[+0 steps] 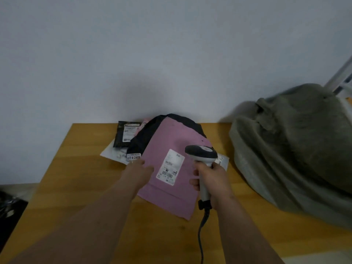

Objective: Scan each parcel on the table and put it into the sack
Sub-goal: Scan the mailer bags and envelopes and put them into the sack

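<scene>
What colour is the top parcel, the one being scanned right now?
Pink, a plain mailer bag with a white label; seen in the head view.

Dim, soft overall; wide-angle bending at edges; faint shadow on wall point(133, 88), perhaps overhead light.

Both forearms are bare, no sleeves or jewellery showing (left hand point(140, 171), right hand point(212, 180)).

Small white sticker point(134, 157) on the black parcel point(142, 139) near the desk's far edge, digits "47 4 2406" readable, white shipping label point(170, 170) with barcode on the pink parcel point(172, 168), print blurred, label point(129, 135) on the small black parcel point(124, 137) illegible
</scene>
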Demonstrator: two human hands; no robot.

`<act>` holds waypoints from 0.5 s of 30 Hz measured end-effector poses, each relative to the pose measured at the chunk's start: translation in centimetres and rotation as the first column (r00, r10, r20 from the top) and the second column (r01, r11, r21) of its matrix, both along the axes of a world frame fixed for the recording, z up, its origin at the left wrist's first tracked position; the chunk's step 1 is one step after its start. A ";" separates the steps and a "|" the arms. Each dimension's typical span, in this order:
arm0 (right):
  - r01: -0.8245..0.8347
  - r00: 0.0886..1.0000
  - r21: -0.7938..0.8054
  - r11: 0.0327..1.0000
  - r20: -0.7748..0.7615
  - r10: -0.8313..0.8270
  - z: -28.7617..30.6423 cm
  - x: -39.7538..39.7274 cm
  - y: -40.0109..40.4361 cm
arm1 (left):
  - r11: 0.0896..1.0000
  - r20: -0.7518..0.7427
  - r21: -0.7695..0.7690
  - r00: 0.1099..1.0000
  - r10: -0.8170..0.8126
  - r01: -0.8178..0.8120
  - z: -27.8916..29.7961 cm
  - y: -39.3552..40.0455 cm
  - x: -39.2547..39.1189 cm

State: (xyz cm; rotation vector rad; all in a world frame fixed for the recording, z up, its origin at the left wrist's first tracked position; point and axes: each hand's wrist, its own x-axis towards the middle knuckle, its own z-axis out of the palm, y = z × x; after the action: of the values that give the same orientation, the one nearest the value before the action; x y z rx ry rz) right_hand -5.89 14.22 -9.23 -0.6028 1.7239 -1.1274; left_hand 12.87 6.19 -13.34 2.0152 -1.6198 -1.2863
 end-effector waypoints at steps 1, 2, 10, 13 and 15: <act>-0.011 1.000 0.033 0.999 0.023 0.010 -0.6 -0.3 -0.8 | 1.000 0.005 0.013 1.000 0.016 -0.016 -0.6 -0.6 -0.1; -0.022 0.999 0.065 0.998 0.045 0.019 -1.2 -0.6 -1.5 | 0.999 0.016 0.024 0.999 0.029 -0.029 -1.4 -1.3 -0.2; -0.077 0.992 0.231 0.970 0.112 0.053 -5.4 -2.8 -6.5 | 0.999 0.242 0.034 0.970 -0.020 0.012 -6.8 -5.2 -1.1; -0.104 0.990 0.262 0.959 0.116 0.076 -6.5 -3.1 -7.8 | 1.000 0.273 0.016 0.962 -0.018 0.014 -7.1 -5.6 -1.5; -0.122 0.988 0.274 0.954 0.128 0.090 -7.0 -3.1 -8.3 | 0.999 0.277 0.013 0.960 0.038 -0.043 -7.1 -6.0 -1.8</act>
State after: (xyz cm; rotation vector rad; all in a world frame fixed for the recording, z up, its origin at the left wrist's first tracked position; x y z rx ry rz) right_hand -9.01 5.91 -16.25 -0.4391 1.6922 -0.8067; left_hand 11.06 0.17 -20.39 2.3134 -1.6750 -1.0456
